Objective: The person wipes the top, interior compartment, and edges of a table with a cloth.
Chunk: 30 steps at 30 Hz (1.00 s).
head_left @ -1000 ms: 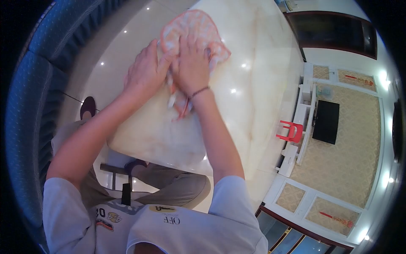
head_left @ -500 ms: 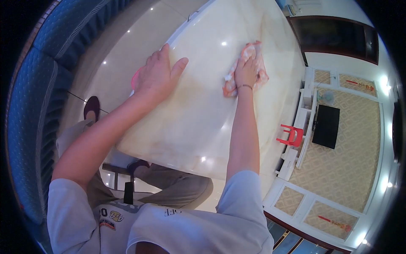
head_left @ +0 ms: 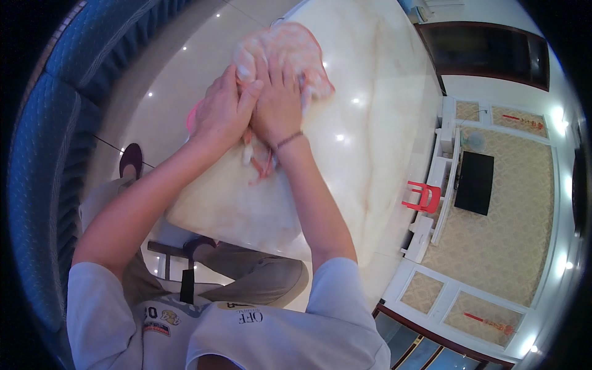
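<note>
While the right hand (head_left: 277, 111) lies flat on the orange-and-white cloth (head_left: 287, 44), fingers extended, the left hand (head_left: 221, 114) sits just beside it, thumb spread wide. Cloth is on the pale table (head_left: 364, 179) near its edge, 1 part fanned past the right hand, 1 crumpled end by its wrist.

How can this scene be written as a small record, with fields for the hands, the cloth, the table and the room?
right hand: spread flat on the cloth
left hand: beside the right hand, near the table's edge; contact with cloth unclear
cloth: orange and white, rumpled
table: pale, glossy
bracelet: right wrist
room: blue sofa at picture left; red chair and black screen at picture right
</note>
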### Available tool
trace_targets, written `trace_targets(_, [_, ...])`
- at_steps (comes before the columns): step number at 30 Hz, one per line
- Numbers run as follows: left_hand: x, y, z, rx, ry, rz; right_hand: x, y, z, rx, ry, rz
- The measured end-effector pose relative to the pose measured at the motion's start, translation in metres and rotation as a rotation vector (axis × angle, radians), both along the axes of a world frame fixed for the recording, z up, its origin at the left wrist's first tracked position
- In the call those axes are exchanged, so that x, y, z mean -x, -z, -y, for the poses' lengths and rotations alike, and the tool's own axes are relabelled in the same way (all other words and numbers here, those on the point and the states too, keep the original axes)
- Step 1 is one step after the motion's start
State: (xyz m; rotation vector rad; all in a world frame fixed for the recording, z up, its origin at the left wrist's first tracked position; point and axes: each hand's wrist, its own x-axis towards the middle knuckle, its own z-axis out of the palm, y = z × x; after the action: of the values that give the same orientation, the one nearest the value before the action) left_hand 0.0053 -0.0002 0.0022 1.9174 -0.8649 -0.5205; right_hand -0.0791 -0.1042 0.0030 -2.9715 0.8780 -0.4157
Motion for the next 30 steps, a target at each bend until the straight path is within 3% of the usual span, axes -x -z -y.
trace_targets(3, [0.001,-0.001,-0.001,-0.038,0.009,-0.028,-0.037,0.004,0.044,0.006,-0.134,0.005])
trace_targets(5, [0.001,0.001,0.0,-0.079,0.005,-0.031,-0.049,0.0,0.076,0.034,0.03,-0.063])
trace_targets(9, [0.003,-0.001,-0.003,-0.067,0.003,-0.009,-0.029,0.001,0.145,0.024,0.146,0.051])
trace_targets(11, [0.002,-0.003,-0.004,-0.086,0.016,-0.008,-0.003,-0.013,0.172,-0.044,0.319,-0.049])
trace_targets(16, [0.003,-0.005,-0.006,-0.026,-0.013,-0.039,0.11,0.009,0.25,0.259,0.377,0.008])
trace_targets(17, [0.003,-0.001,-0.007,-0.029,-0.006,-0.041,0.129,-0.01,0.238,0.066,0.46,0.021])
trace_targets(19, [-0.002,0.01,-0.006,0.005,-0.021,-0.068,0.171,-0.029,0.232,-0.06,0.55,0.024])
trace_targets(22, [-0.003,0.011,-0.005,0.037,-0.039,-0.015,0.25,-0.02,0.248,-0.054,0.776,-0.209])
trace_targets(26, [-0.006,0.013,-0.004,0.027,-0.041,0.025,0.341,-0.013,0.244,-0.123,0.975,-0.181])
trace_targets(30, [-0.007,0.013,-0.004,0.014,-0.032,0.038,0.414,-0.001,0.209,0.019,1.081,-0.169])
